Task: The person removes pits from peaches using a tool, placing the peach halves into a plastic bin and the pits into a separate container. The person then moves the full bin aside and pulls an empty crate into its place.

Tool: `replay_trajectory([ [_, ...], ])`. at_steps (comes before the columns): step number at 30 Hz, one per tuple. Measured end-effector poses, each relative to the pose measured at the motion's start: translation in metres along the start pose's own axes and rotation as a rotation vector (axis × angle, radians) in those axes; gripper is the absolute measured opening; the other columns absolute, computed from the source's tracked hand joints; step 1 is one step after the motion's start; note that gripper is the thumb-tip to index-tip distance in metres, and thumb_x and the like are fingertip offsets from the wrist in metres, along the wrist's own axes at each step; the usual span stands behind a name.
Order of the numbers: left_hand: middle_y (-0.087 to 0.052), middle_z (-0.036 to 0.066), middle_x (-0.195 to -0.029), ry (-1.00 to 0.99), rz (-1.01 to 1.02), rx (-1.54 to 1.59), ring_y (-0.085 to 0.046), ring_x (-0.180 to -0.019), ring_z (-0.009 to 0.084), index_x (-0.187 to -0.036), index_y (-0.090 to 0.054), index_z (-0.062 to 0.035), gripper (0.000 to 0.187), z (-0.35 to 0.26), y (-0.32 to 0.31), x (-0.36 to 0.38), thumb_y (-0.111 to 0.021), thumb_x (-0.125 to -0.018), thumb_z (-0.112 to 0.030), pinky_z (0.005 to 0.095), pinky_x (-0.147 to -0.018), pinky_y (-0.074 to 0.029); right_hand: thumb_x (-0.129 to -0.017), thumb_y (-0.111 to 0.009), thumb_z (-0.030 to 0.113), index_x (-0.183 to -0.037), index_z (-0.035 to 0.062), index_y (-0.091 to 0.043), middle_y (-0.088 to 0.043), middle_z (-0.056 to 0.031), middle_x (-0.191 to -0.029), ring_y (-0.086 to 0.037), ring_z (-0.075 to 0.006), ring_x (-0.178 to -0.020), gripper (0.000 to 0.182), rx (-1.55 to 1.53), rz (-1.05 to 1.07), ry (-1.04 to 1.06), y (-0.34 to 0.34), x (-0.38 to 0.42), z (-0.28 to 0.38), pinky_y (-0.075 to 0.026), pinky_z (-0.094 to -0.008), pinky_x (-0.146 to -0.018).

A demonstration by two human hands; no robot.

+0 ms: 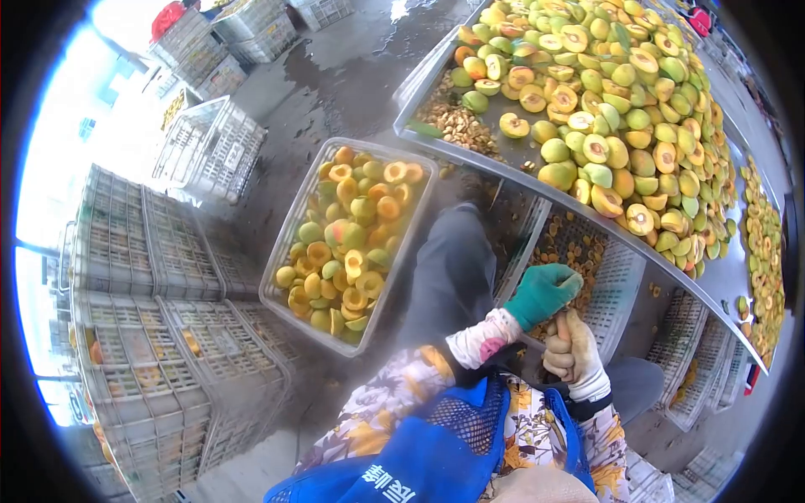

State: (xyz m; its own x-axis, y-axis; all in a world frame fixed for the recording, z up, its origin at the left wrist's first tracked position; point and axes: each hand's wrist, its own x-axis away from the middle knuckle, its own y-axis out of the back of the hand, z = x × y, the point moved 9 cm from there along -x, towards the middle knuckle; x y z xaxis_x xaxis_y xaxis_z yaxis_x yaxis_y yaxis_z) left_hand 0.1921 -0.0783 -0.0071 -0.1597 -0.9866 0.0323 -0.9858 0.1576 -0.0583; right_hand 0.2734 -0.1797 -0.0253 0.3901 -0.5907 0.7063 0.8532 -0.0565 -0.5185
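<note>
Fingers [560, 283] of left hand [541, 293] curl over crate [616, 268] edge.

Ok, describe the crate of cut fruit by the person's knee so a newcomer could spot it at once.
Start at the long metal table heaped with halved yellow-green fruit. Just below its near-left edge, on the wet floor beside the person's grey trouser leg, stands a pale plastic crate. Unlike the stacked crates to its left, which look mostly unfilled, this one is full of fruit halves.

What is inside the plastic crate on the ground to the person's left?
The crate is filled with halved yellow-green fruit, many lying cut side up with orange flesh showing. Only the top layer is visible; the lower layers and the crate floor are covered.
</note>
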Motion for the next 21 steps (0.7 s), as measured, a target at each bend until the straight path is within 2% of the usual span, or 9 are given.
replay_trajectory([
  [4, -0.067, 0.01, -0.078, 0.194, 0.575, -0.198, -0.061, -0.071, 0.0157, -0.089, -0.068, 0.0002, 0.025, 0.01, -0.017, -0.01, -0.063, -0.083, -0.024, 0.0317, -0.068, -0.049, -0.096, -0.038, 0.053, -0.088, 0.0097, -0.05, -0.023, 0.0091, -0.049, -0.017, -0.0026, -0.032, 0.045, 0.217, -0.059, -0.021, -0.01, 0.005, 0.004, -0.017, -0.0211, -0.03],
  [7, -0.068, 0.011, -0.078, 0.11, 0.415, -0.169, -0.062, -0.071, 0.018, -0.088, -0.069, 0.0001, 0.028, 0.008, -0.007, -0.005, -0.062, -0.082, -0.026, 0.0327, -0.07, -0.05, -0.096, -0.039, 0.053, -0.087, 0.0089, -0.049, -0.024, 0.0083, -0.049, -0.018, -0.0026, -0.032, 0.046, -0.004, 0.05, -0.028, -0.012, -0.002, -0.011, -0.018, -0.0215, -0.03],
  [10, -0.068, 0.01, -0.077, -0.029, 0.214, -0.278, -0.062, -0.07, 0.0186, -0.089, -0.069, -0.0006, 0.028, -0.002, 0.003, 0.003, -0.063, -0.082, -0.027, 0.0325, -0.07, -0.05, -0.096, -0.044, 0.048, -0.082, 0.0101, -0.045, -0.026, 0.008, -0.051, -0.021, -0.0034, -0.035, 0.04, 0.086, -0.026, -0.062, -0.015, 0.002, -0.01, -0.016, -0.0214, -0.032],
  [11, -0.068, 0.008, -0.077, -0.039, 0.283, -0.408, -0.061, -0.071, 0.0155, -0.088, -0.069, 0.0003, 0.024, -0.003, 0.003, 0.001, -0.064, -0.083, -0.023, 0.0308, -0.07, -0.05, -0.096, -0.045, 0.047, -0.083, 0.0095, -0.046, -0.026, 0.0076, -0.051, -0.021, -0.0038, -0.034, 0.04, 0.283, -0.13, -0.008, -0.023, 0.008, 0.001, -0.017, -0.0217, -0.032],
  [14, -0.067, 0.005, -0.077, 0.263, 0.538, 0.136, -0.06, -0.072, 0.0124, -0.087, -0.069, 0.0013, 0.018, 0.027, -0.002, 0.005, -0.065, -0.084, -0.016, 0.0291, -0.068, -0.049, -0.097, -0.041, 0.049, -0.089, 0.0086, -0.049, -0.025, 0.0089, -0.051, -0.018, -0.0023, -0.034, 0.042, 0.104, 0.002, -0.062, -0.034, 0.004, -0.012, -0.017, -0.0205, -0.032],
  [15, -0.067, 0.005, -0.078, 0.245, 0.496, 0.168, -0.06, -0.072, 0.0119, -0.087, -0.069, 0.0015, 0.017, 0.021, 0.002, 0.007, -0.065, -0.084, -0.015, 0.0285, -0.068, -0.049, -0.097, -0.04, 0.049, -0.09, 0.0086, -0.049, -0.024, 0.0098, -0.052, -0.017, -0.0015, -0.034, 0.042, 0.034, 0.075, 0.015, -0.038, 0.004, -0.01, -0.016, -0.02, -0.032],
  [17, -0.067, 0.004, -0.079, 0.212, 0.405, 0.236, -0.059, -0.073, 0.0108, -0.087, -0.069, 0.002, 0.014, 0.009, 0.009, 0.012, -0.065, -0.084, -0.011, 0.0274, -0.068, -0.049, -0.098, -0.038, 0.048, -0.09, 0.0085, -0.049, -0.024, 0.0106, -0.052, -0.016, -0.0008, -0.034, 0.042, -0.094, 0.161, -0.053, -0.041, 0.004, -0.016, -0.015, -0.0191, -0.031],
  [19, -0.067, 0.005, -0.08, 0.207, 0.506, 0.264, -0.059, -0.073, 0.0112, -0.089, -0.069, 0.002, 0.016, 0.019, 0.002, 0.012, -0.065, -0.084, -0.013, 0.0268, -0.068, -0.049, -0.098, -0.038, 0.049, -0.09, 0.0075, -0.05, -0.024, 0.0103, -0.052, -0.017, -0.0011, -0.034, 0.044, -0.088, 0.166, -0.064, -0.04, 0.005, -0.018, -0.017, -0.019, -0.031],
  [21, -0.068, 0.005, -0.082, 0.265, 0.6, 0.162, -0.06, -0.075, 0.0114, -0.09, -0.069, 0.0019, 0.017, 0.024, 0.003, 0.013, -0.065, -0.084, -0.014, 0.0261, -0.069, -0.05, -0.098, -0.037, 0.049, -0.091, 0.0073, -0.05, -0.024, 0.01, -0.052, -0.017, -0.0015, -0.034, 0.044, 0.125, 0.065, -0.055, -0.037, 0.008, -0.013, -0.018, -0.0194, -0.031],
])
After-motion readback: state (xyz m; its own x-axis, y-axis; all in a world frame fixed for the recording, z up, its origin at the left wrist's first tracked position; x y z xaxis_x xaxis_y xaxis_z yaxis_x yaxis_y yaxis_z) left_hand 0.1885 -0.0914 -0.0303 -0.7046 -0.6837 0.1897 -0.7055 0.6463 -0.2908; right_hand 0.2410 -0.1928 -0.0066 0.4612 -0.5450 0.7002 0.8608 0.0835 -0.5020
